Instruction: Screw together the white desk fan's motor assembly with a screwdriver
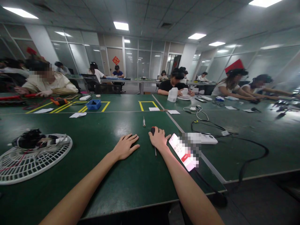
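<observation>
My left hand point(126, 146) lies palm down on the green table point(126, 184), its fingers spread and nothing in them. To its right, my right hand point(159, 139) rests over a screwdriver point(153, 130), fingers bent around its dark and red handle. The shaft sticks out below the palm, toward me. A smaller screwdriver-like tool point(144, 122) with a pale handle lies farther off, between and beyond both hands. Beside my right wrist is a lit phone point(181, 153) with a cable at its lower end; part of its screen is blurred out.
At left, a white fan grille point(51, 156) carries a dark motor and wires point(30, 140). A blue tray point(93, 104) stands behind it. On the right are a white power strip point(206, 138) and black cables point(255, 143). Several people sit around the tables.
</observation>
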`<move>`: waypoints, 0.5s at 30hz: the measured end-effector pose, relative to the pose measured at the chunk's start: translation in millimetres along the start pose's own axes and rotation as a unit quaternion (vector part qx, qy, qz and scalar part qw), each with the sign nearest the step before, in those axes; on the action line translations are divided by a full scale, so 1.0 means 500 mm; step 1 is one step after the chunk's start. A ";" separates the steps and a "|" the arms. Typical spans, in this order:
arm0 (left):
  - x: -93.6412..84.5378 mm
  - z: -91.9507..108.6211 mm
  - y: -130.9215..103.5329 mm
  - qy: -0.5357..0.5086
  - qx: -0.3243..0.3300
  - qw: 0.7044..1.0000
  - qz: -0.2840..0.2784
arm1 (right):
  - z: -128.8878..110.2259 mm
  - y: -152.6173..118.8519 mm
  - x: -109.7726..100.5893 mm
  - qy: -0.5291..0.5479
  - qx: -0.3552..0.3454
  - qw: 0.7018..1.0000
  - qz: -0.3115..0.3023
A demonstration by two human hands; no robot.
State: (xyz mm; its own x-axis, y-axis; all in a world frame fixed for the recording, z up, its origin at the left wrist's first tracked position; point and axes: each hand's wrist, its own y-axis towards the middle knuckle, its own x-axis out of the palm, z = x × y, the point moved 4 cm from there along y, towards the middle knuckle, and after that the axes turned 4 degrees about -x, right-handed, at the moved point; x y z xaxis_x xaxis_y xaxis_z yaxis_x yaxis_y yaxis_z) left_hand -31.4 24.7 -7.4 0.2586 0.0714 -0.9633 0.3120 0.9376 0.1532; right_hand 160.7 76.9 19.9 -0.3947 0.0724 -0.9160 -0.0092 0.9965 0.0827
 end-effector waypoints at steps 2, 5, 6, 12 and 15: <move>0.002 -0.003 -0.002 -0.003 0.003 1.000 -0.001 | 0.000 -0.001 -0.001 0.001 0.002 1.000 0.002; -0.004 -0.025 -0.008 0.011 -0.013 0.999 0.032 | -0.006 -0.007 -0.009 -0.007 -0.012 1.000 0.015; -0.013 -0.036 -0.011 0.023 -0.024 0.998 0.060 | -0.012 -0.011 -0.014 -0.011 -0.028 0.999 0.023; -0.149 -0.119 -0.068 0.066 -0.192 0.940 0.273 | -0.073 -0.054 -0.029 0.012 -0.230 0.973 0.025; -0.242 -0.182 -0.154 0.059 -0.306 0.861 0.402 | -0.098 -0.075 -0.014 0.017 -0.330 0.944 -0.006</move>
State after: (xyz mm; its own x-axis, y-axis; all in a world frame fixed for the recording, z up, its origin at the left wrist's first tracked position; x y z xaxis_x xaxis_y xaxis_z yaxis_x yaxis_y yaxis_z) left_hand -170.0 -25.0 77.3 0.0602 0.7807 -0.6220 -0.4747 0.5706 0.6702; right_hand 118.7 37.2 42.8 -0.4209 0.0489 -0.9058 -0.5796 0.7536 0.3100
